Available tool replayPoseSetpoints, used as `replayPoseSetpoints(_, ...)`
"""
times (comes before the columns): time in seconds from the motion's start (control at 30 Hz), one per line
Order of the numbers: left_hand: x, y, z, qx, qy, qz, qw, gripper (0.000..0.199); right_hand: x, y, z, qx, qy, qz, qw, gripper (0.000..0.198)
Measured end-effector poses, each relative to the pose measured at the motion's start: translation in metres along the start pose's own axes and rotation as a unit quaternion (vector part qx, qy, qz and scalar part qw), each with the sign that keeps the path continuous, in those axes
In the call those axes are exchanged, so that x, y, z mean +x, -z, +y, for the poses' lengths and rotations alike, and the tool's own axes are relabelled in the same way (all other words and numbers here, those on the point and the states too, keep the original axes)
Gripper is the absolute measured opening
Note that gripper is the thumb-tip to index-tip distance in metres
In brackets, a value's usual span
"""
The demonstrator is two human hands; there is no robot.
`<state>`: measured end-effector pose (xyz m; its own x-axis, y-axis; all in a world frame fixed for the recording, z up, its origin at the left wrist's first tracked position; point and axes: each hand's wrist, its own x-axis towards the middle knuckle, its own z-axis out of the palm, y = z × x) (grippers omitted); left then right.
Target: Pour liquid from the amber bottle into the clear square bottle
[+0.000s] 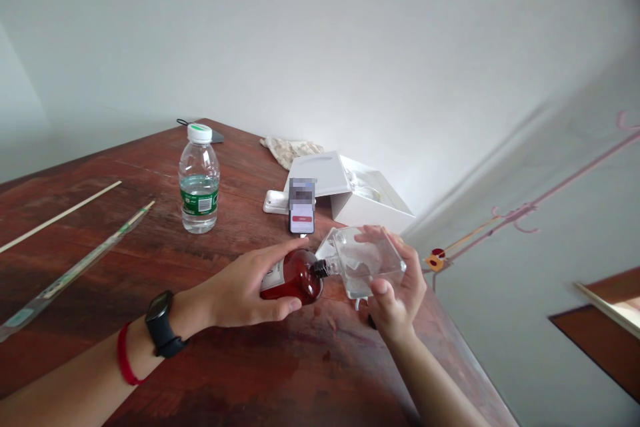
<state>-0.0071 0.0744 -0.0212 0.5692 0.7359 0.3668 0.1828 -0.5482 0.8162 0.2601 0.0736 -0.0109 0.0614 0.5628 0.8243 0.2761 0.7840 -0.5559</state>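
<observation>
My left hand (pixel 255 283) is wrapped round a reddish-brown bottle (pixel 303 277) with a white label, tipped on its side with its dark neck pointing right. My right hand (pixel 400 287) grips a square clear glass bottle (pixel 367 257), also tilted, its neck pointing left. The two necks meet mouth to mouth between my hands; whether liquid passes between them I cannot make out. Below the glass bottle, a clear item and a small dark object show on the table, partly hidden by my right hand.
A water bottle (pixel 199 180) with a white cap stands at the left. Behind my hands are a lit phone (pixel 302 207), a white box (pixel 375 203) and a crumpled cloth (pixel 287 150). Thin sticks (pixel 65 213), some in a clear sleeve, lie on the wooden table (pixel 225 373).
</observation>
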Motion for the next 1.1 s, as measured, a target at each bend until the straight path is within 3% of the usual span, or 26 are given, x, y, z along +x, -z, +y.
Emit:
replayPoseSetpoints(0.57, -0.0013, -0.0038, 0.0004, -0.013, -0.008, 0.01, 1.0, 0.082, 0.0001, -0.001, -0.0005, 0.018, 0.023, -0.002, 1.0, 0.057)
replayPoseSetpoints(1.1, -0.0023, -0.0063, -0.0021, -0.045, -0.008, 0.018, 0.999, 0.083, 0.0032, 0.0006, -0.0004, 0.008, 0.005, -0.005, 1.0, 0.057)
